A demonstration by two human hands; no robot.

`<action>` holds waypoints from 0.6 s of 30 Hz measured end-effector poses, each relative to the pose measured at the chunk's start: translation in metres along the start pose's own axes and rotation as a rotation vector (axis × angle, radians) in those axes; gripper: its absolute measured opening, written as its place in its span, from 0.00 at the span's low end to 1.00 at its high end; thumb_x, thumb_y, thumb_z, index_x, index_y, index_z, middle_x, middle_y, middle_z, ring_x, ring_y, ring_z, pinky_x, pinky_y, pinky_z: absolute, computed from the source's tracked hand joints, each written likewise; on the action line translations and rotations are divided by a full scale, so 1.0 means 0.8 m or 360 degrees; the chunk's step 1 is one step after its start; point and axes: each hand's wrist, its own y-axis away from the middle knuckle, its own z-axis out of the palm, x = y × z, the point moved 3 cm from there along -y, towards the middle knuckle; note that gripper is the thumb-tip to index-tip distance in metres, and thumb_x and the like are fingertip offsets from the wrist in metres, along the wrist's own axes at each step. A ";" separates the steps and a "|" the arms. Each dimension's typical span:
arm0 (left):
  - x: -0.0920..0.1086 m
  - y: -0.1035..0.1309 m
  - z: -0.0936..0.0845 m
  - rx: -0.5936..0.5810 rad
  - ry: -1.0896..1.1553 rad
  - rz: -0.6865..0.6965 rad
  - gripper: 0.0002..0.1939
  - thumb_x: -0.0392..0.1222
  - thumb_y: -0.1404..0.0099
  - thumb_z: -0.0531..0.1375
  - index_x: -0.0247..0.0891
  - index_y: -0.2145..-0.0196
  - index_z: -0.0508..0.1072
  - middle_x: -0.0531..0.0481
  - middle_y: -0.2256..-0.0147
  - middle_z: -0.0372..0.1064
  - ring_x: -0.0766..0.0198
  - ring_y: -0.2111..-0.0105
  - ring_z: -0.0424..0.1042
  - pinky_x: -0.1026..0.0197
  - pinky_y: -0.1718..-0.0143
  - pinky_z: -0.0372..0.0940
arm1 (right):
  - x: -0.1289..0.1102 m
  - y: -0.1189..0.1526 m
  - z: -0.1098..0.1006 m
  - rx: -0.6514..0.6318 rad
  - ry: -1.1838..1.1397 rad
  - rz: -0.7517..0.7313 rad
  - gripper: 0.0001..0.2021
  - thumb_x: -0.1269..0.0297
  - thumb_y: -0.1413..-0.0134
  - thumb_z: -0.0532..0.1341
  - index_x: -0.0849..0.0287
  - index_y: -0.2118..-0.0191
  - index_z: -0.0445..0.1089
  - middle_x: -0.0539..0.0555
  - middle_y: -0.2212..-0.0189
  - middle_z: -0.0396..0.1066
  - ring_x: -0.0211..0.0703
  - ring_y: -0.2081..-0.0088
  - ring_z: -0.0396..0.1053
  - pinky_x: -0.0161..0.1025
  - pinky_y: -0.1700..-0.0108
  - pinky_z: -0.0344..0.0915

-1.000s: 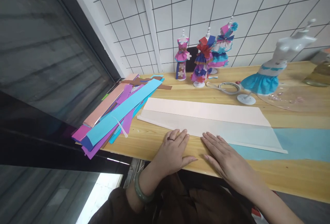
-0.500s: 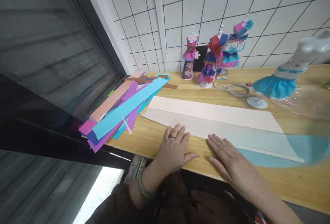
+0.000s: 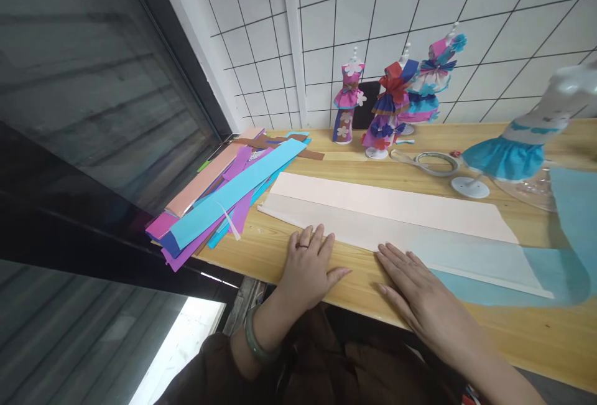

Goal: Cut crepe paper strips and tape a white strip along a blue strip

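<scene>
A long strip of pale pink-white crepe paper (image 3: 387, 203) lies across the table, creased lengthwise, its near edge folded up. My left hand (image 3: 308, 262) rests with fingers spread on that near edge toward the left, a ring and a green bangle on it. My right hand (image 3: 415, 287) lies flat over the near edge further right, fingers together and stretched out. Nothing is gripped by either hand. Under the strip's right end runs a sheer light-blue sheet (image 3: 494, 287), which curves up at the right side of the view.
Folded crepe paper strips (image 3: 237, 193) in blue, purple and peach pile up at the left. Behind stand small dressed mannequins (image 3: 389, 109) and a roll of tape (image 3: 437, 163). A bigger mannequin in a blue skirt (image 3: 506, 157) stands at right on the wooden table (image 3: 536, 343).
My left hand has slid slightly left along the paper's edge. The light-blue sheet now rises higher at the right. My right hand stays in place.
</scene>
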 end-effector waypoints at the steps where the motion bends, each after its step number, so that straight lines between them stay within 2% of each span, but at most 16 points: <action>1: -0.003 0.001 0.000 0.0003 -0.0006 -0.0027 0.31 0.61 0.40 0.43 0.40 0.46 0.58 0.42 0.44 0.52 0.50 0.45 0.51 0.45 0.48 0.48 | 0.000 0.000 0.000 -0.0003 0.0000 0.0003 0.27 0.55 0.45 0.50 0.63 0.43 0.54 0.58 0.44 0.54 0.47 0.43 0.50 0.50 0.43 0.52; 6: -0.022 0.005 0.001 0.0007 -0.0020 -0.0143 0.30 0.60 0.40 0.45 0.42 0.46 0.58 0.41 0.44 0.52 0.48 0.47 0.53 0.44 0.51 0.50 | 0.001 0.000 0.000 0.0021 -0.0031 0.0007 0.27 0.54 0.45 0.50 0.62 0.42 0.53 0.58 0.44 0.55 0.49 0.43 0.52 0.52 0.44 0.53; 10: -0.036 0.008 0.002 -0.0020 -0.0013 -0.0202 0.29 0.59 0.40 0.44 0.44 0.45 0.57 0.43 0.43 0.51 0.48 0.46 0.51 0.44 0.50 0.48 | 0.002 0.001 0.003 0.0021 -0.0014 -0.0007 0.27 0.54 0.45 0.50 0.62 0.43 0.54 0.58 0.44 0.54 0.49 0.43 0.52 0.52 0.44 0.53; 18: -0.046 0.011 0.002 -0.0069 -0.0025 -0.0214 0.29 0.59 0.39 0.43 0.46 0.44 0.55 0.44 0.42 0.48 0.49 0.44 0.48 0.42 0.48 0.46 | 0.002 0.003 0.004 0.0038 -0.0019 -0.0021 0.27 0.54 0.45 0.50 0.62 0.42 0.53 0.58 0.44 0.54 0.49 0.43 0.51 0.51 0.44 0.52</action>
